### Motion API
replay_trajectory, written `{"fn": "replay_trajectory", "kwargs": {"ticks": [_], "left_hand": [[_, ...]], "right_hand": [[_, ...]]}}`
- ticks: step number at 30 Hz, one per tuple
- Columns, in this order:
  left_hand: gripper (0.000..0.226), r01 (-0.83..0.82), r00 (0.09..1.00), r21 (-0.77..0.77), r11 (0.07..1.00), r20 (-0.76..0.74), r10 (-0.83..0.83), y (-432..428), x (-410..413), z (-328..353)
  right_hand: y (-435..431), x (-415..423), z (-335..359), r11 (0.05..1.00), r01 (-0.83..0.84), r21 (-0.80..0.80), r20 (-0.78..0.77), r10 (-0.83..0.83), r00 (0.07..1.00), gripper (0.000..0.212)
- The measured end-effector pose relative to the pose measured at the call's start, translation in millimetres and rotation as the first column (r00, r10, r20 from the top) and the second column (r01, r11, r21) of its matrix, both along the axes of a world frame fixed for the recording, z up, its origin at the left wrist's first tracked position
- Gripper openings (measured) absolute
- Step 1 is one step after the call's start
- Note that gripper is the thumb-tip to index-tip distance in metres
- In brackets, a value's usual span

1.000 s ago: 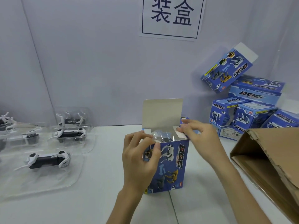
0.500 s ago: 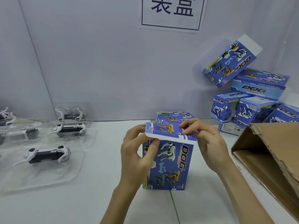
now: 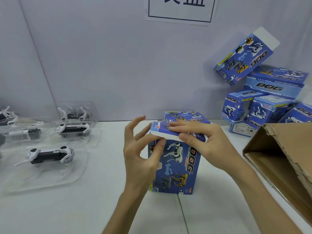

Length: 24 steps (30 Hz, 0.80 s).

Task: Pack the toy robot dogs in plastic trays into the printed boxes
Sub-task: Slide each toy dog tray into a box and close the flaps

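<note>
A blue printed DOG box (image 3: 175,168) stands upright in the middle of the white table. Its top flap (image 3: 162,131) is folded down over the opening. My right hand (image 3: 202,141) lies on the flap with straight fingers, the thumb pressing the flap's front edge. My left hand (image 3: 140,152) is at the box's left front corner; its thumb touches the front face just under the flap and its fingers are spread in the air. On the left, black-and-white toy robot dogs lie in clear plastic trays (image 3: 50,154) (image 3: 72,129).
A second blue box (image 3: 184,116) lies just behind the one I handle. A pile of printed boxes (image 3: 263,105) leans on the wall at the right. A brown cardboard carton (image 3: 287,157) lies open on its side at the right edge. More trays (image 3: 25,132) sit far left.
The box's upright top flap has been folded down over the opening. My right hand now presses it flat, and my left hand's fingers have lifted off the flap.
</note>
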<state>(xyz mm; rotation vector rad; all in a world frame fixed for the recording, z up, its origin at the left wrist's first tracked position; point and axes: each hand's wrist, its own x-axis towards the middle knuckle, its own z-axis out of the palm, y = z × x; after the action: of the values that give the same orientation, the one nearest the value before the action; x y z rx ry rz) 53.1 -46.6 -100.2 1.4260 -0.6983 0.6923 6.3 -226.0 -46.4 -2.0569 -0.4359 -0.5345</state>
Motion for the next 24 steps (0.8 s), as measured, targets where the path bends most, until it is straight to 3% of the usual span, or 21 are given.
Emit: {"fn": "replay_trajectory", "kwargs": {"ticks": [3,9,18,24], "left_hand": [[0.014,-0.024,1.000,0.007,1.000,0.012,0.024,0.1,0.2,-2.6],[0.019,-0.331,0.911,0.088,0.940,0.288,0.294,1.5,-0.9,-6.5],[0.022,-0.357,0.906,0.050,0.933,0.262,0.332,-0.9,-9.1,-4.8],[0.023,-0.367,0.898,0.033,0.930,0.272,0.345,-1.0,-11.9,-4.0]], "right_hand": [[1.4,0.5,4.4,0.998,-0.005,0.068,-0.069,0.009,0.998,0.028],[1.5,1.7,5.7,1.000,-0.002,0.029,-0.047,0.004,0.999,0.027],[0.4,0.4,5.7,0.999,0.011,-0.050,0.001,-0.011,1.000,0.023],[-2.8,-2.4,17.0,0.982,0.010,-0.187,-0.010,-0.012,1.000,0.031]]}}
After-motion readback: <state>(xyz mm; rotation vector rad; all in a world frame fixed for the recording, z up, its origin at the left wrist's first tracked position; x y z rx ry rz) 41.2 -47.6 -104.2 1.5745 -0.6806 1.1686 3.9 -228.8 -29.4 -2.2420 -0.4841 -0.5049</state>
